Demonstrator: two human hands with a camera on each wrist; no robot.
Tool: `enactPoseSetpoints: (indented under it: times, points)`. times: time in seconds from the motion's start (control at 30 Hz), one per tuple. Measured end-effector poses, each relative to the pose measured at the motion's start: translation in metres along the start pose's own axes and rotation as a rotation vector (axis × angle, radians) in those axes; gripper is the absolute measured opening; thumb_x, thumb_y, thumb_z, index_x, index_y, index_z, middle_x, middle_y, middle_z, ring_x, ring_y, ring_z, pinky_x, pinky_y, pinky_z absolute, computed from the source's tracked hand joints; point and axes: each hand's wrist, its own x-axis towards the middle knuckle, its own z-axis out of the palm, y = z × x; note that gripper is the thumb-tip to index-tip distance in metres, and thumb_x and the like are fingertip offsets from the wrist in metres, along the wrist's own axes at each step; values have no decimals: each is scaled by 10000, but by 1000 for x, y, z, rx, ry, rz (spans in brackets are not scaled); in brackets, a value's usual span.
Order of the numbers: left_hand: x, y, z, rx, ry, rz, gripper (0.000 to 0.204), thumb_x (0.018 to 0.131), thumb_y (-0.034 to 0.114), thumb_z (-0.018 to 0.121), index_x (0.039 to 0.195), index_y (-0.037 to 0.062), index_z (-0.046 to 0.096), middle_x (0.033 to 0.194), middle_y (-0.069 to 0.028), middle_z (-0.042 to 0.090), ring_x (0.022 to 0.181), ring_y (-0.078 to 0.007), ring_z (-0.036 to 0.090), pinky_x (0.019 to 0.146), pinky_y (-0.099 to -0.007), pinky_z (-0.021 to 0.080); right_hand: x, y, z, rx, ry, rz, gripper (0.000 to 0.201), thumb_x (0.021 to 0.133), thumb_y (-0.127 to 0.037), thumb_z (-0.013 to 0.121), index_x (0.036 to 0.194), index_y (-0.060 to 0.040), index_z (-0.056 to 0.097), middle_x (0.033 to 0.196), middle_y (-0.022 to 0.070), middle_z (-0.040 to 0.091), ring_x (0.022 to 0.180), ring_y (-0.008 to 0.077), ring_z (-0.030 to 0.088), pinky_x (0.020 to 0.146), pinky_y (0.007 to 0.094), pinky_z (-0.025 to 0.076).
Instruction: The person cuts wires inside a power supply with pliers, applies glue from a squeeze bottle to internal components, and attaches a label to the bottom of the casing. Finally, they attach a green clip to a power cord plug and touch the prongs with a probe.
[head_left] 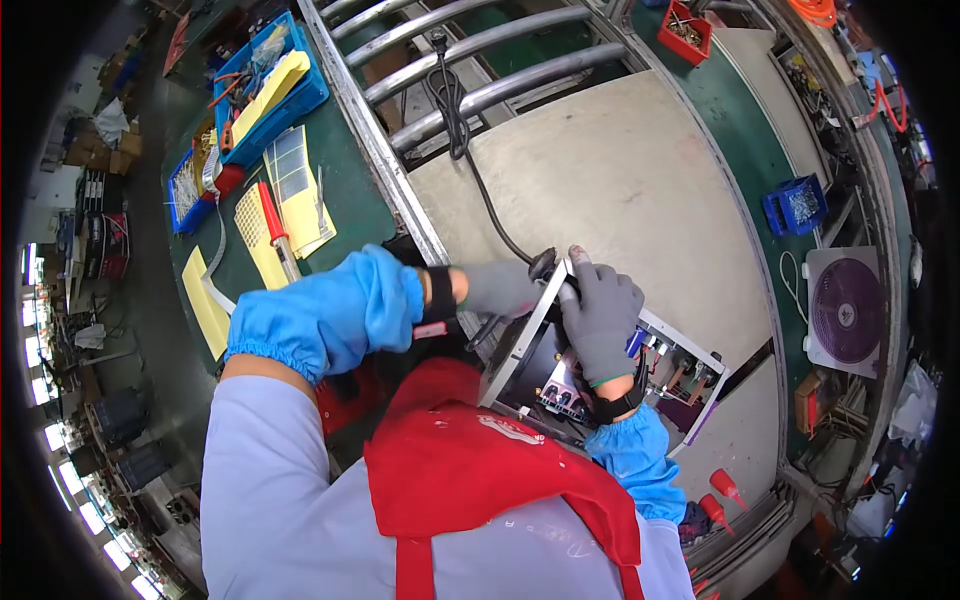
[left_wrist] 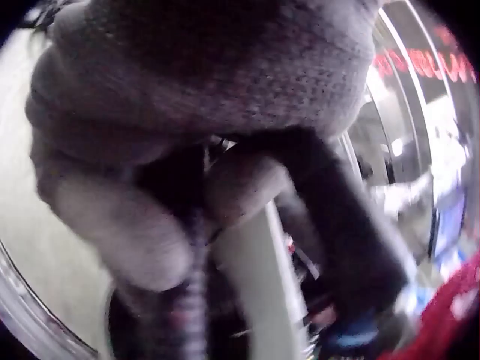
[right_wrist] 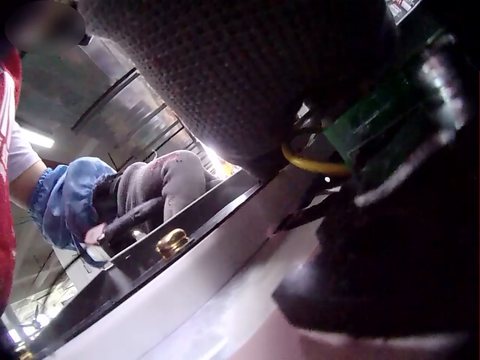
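Note:
The left hand (head_left: 500,289), in a grey glove, is at the outer side of an open metal case (head_left: 522,345). Its fingers (left_wrist: 124,225) curl round a dark object; a black handle-like part (left_wrist: 349,225) slants out beneath the palm, with its end (head_left: 482,333) below the hand. A black cable (head_left: 487,195) meets the case's upper corner at a dark fitting (head_left: 542,264). The gloved right hand (head_left: 603,318) reaches over the case, its fingers fairly straight and touching the upper edge. In the right wrist view its palm (right_wrist: 247,67) hides the fingertips.
Circuit parts (head_left: 563,395) and wiring sit inside the case. Metal rollers (head_left: 480,50) lie beyond the pale board (head_left: 610,170). At left are a blue tool bin (head_left: 318,90), yellow sheets and a red-handled tool (head_left: 272,215); a blue box (head_left: 795,205) and fan (head_left: 845,310) are at right.

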Motion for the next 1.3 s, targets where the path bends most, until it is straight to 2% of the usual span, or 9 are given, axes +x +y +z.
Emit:
enactPoseSetpoints:
  times: [0.1, 0.2, 0.37, 0.6, 0.73, 0.83, 0.97, 1.07, 1.3]
  points:
    - [27, -43, 40, 184, 462, 58, 246, 796, 267, 628, 830, 37, 707, 831, -210, 703, 808, -400, 702, 726, -480, 555, 0, 1, 4, -2, 9, 3, 495, 855, -292, 673, 1342, -213, 625, 992, 70, 645, 930, 281, 594, 907, 468, 394]
    - [46, -49, 46, 292, 575, 73, 270, 772, 271, 639, 862, 26, 707, 889, -232, 705, 851, -424, 694, 751, -494, 559, 1, 0, 3, -10, -12, 15, 495, 853, -293, 674, 1340, -217, 626, 990, 69, 644, 926, 282, 593, 917, 467, 391]
    - [-9, 8, -7, -209, -28, -132, 223, 746, 189, 606, 876, 34, 699, 721, -177, 666, 656, -296, 669, 593, -403, 506, 1, -1, 2, -12, -12, 17, 511, 852, -296, 679, 1353, -225, 614, 994, 67, 643, 949, 280, 589, 925, 465, 393]
    - [43, -50, 39, 399, 581, 196, 271, 793, 210, 588, 984, 47, 690, 837, -201, 700, 783, -379, 697, 669, -473, 539, 0, -1, 2, -30, -8, 2, 515, 855, -294, 680, 1359, -216, 610, 1003, 71, 643, 954, 282, 586, 920, 463, 398]
    - [19, -31, 24, 273, 335, 32, 276, 797, 227, 593, 981, 41, 682, 887, -215, 700, 808, -391, 694, 684, -481, 539, 1, -1, 2, -12, -9, 2, 516, 856, -300, 679, 1360, -212, 610, 1011, 74, 644, 953, 283, 587, 920, 463, 399]
    - [-8, 11, -11, -41, -66, -153, 296, 795, 241, 602, 982, 24, 675, 940, -232, 701, 865, -396, 699, 731, -478, 543, -2, 0, 5, -8, -12, 2, 513, 858, -303, 677, 1359, -212, 613, 1016, 74, 646, 956, 283, 588, 924, 463, 399]
    - [13, -32, 37, 118, 477, 55, 276, 783, 267, 630, 909, 26, 674, 845, -249, 690, 798, -421, 690, 692, -505, 538, 2, -1, 5, -15, -13, 14, 507, 859, -301, 674, 1354, -212, 618, 1018, 73, 648, 956, 284, 588, 925, 462, 399]
    - [37, -44, 44, 318, 585, 109, 282, 779, 279, 635, 899, 27, 675, 819, -246, 689, 790, -430, 687, 705, -505, 542, 1, 0, 5, -11, -12, 14, 504, 859, -299, 672, 1353, -211, 619, 1021, 73, 649, 955, 284, 588, 922, 461, 399]
    - [4, -12, 6, 50, 110, 184, 318, 769, 312, 631, 770, -2, 681, 670, -187, 657, 671, -341, 678, 628, -445, 503, 0, -2, 3, -13, -1, 7, 495, 859, -288, 665, 1346, -205, 628, 1016, 78, 648, 943, 285, 588, 904, 459, 400]
